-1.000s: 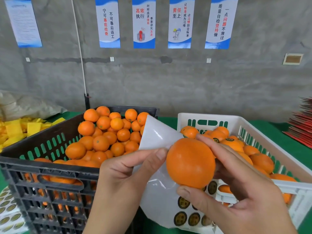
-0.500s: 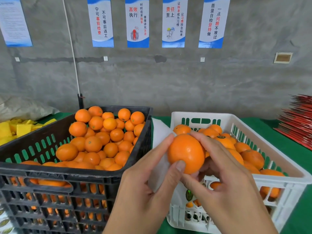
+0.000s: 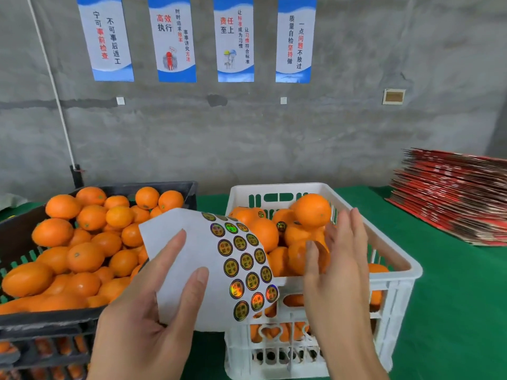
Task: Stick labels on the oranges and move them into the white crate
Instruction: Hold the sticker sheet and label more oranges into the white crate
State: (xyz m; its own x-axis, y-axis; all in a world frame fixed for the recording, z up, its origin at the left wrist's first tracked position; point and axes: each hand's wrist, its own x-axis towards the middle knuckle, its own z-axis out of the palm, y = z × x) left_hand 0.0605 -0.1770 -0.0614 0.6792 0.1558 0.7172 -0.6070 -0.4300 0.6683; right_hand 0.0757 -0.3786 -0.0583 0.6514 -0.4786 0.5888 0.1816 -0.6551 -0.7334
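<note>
Released, one orange sits atop white crate; left hand grips label sheet.

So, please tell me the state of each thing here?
Left hand: holds label sheet.
Right hand: open, empty.
Label sheet: curled, partly used.
White crate: partly filled.
Top orange: released above pile.
Black crate: heaped with oranges.

right hand motion-blurred, black crate cut off left, label text illegible
</note>
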